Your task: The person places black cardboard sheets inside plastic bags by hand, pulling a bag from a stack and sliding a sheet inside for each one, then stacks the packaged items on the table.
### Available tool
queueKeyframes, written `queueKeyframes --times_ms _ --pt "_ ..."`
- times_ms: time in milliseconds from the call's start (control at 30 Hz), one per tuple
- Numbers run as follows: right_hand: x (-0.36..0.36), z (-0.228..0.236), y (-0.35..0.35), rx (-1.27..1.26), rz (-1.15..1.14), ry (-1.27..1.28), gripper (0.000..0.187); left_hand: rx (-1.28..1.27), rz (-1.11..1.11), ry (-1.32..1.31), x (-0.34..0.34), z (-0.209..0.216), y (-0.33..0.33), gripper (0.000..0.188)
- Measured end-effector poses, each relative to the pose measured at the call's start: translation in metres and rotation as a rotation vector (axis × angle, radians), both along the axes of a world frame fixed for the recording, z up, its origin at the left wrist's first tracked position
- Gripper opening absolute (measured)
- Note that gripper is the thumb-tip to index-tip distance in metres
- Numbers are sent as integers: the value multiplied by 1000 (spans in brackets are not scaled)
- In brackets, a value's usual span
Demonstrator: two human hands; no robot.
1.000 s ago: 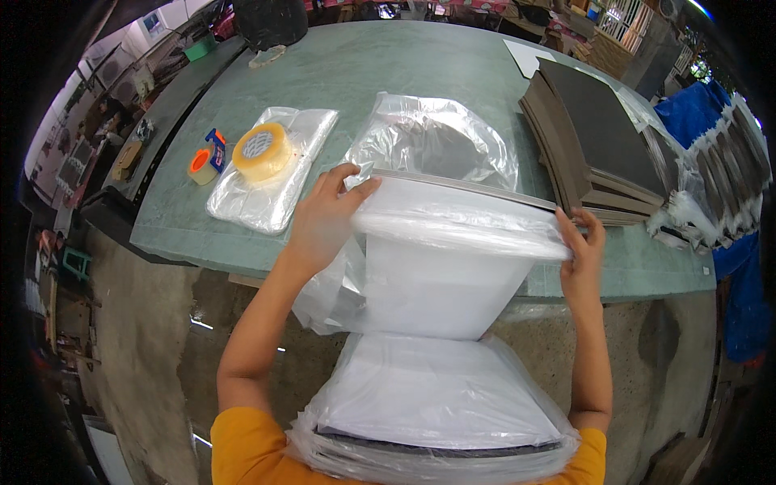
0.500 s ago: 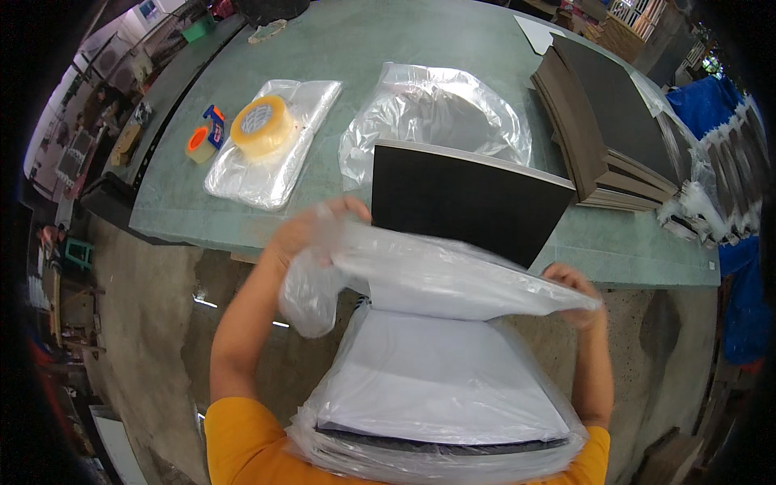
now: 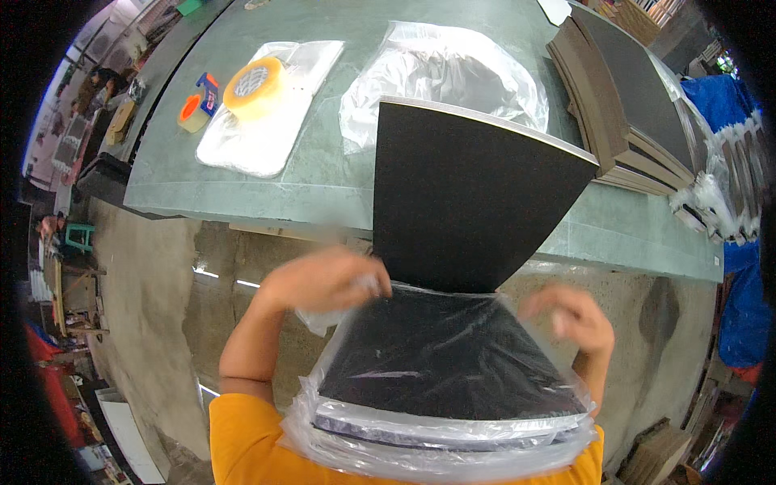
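Observation:
A black panel in a clear plastic bag (image 3: pixel 444 356) lies on a plastic-wrapped stack with pale edges (image 3: pixel 453 432), close against my body. My left hand (image 3: pixel 335 279) is closed at the bag's far left corner, with crumpled film at its fingertips and hanging below. Beyond the bag's far right corner, my right hand (image 3: pixel 575 317) is raised with fingers loosely bent and apart. It is blurred, and nothing shows in it. Between the bagged panel and the table, a bare black panel with a pale top edge (image 3: pixel 477 194) stands upright, leaning on the table edge.
On the green table (image 3: pixel 323 198) lie flat clear bags (image 3: pixel 275 149) under a large tape roll (image 3: pixel 257 89), a small tape dispenser (image 3: pixel 200 105) and a loose plastic bag (image 3: pixel 453 65). Stacked dark panels (image 3: pixel 638 89) stand at right, beside plastic-wrapped pieces (image 3: pixel 731 178).
The bagged sheet stretched between my hands has come down, and a bagged black panel now covers the white top of the stack. My right hand has let go of its corner.

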State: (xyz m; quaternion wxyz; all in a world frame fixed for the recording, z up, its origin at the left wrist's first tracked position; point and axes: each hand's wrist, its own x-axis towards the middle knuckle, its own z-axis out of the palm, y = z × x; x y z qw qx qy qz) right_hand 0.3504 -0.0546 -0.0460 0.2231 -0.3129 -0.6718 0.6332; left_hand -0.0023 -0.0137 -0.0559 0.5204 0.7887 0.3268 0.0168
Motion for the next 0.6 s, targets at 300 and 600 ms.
queueKeyframes --times_ms 300,600 --pt "-29 -191 -28 -212 118 -592 67 107 -72 534 22 -167 -13 25" --pt "-98 -49 47 -139 -316 47 27 106 306 -751 107 3 34 56"
